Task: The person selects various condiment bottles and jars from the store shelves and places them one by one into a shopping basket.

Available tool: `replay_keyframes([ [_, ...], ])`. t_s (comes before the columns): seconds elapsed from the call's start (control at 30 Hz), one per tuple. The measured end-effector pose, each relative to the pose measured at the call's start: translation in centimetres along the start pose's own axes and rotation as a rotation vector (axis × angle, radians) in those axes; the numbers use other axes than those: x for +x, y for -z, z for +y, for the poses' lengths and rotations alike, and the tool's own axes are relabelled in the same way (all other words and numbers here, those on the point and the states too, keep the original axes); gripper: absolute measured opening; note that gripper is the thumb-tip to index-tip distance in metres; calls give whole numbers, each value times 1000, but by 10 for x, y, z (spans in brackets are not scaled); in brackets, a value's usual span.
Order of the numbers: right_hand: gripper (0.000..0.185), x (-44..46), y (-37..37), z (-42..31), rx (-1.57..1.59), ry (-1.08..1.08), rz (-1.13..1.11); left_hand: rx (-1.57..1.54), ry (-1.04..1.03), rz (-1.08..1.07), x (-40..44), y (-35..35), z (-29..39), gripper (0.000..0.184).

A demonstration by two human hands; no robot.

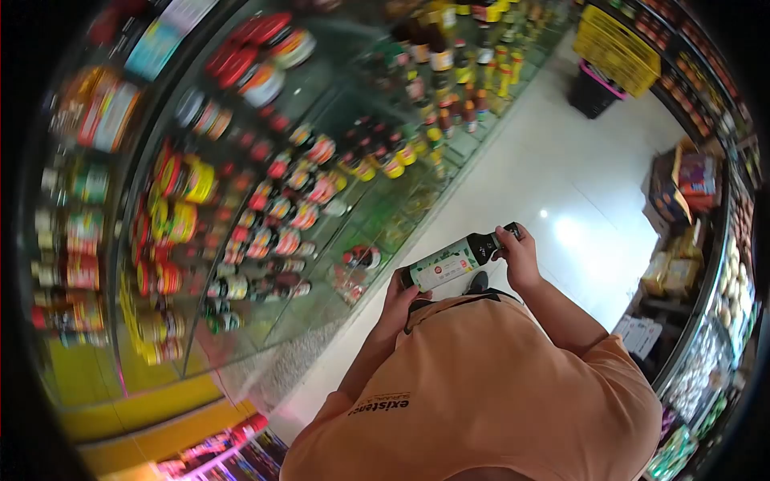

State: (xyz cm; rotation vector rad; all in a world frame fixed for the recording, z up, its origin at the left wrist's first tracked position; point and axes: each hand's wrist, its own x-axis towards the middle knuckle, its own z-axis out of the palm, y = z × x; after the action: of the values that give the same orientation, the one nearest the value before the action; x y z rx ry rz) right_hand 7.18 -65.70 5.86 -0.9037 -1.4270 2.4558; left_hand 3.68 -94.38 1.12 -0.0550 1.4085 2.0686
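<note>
A dark bottle (pixel 449 264) with a pale green-and-white label lies sideways between my two hands, in front of my orange shirt. My left hand (pixel 394 301) grips its wider base end, and part of the fingers is hidden behind it. Around the neck and cap end, the fingers of my right hand (pixel 518 252) are closed. The label faces up toward me, but its print is too small to read.
Glass shelves (pixel 321 232) with rows of sauce bottles and jars (pixel 281 204) stand along the left. Across the pale tiled floor (pixel 553 176) are a yellow basket (pixel 622 52), a black bin (pixel 595 90) and a cardboard box (pixel 672 188). Produce racks (pixel 706 345) line the right.
</note>
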Motion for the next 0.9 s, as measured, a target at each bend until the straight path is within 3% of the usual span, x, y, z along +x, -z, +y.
replay_keyframes([
  [0.07,25,4,36,-23,25,39,55,85,153,-76,23,-37,2,47],
  [0.2,21,16,97,-52,34,96,187,156,196,-322,79,-83,-15,41],
  [0.37,21,31,145,-68,77,125,336,216,305,-391,157,-122,-38,34],
  [0.47,19,51,165,-80,16,120,422,215,409,-326,199,-154,-43,30],
  [0.63,22,113,190,-114,-113,118,402,232,445,-382,293,-199,-35,30],
  [0.7,22,145,193,-135,-82,166,332,165,525,-276,329,-218,-25,30],
  [0.83,24,201,187,-192,-81,157,252,1,539,-264,401,-238,-12,34],
  [0.9,23,230,191,-209,-87,178,230,-2,540,-356,439,-242,-4,37],
])
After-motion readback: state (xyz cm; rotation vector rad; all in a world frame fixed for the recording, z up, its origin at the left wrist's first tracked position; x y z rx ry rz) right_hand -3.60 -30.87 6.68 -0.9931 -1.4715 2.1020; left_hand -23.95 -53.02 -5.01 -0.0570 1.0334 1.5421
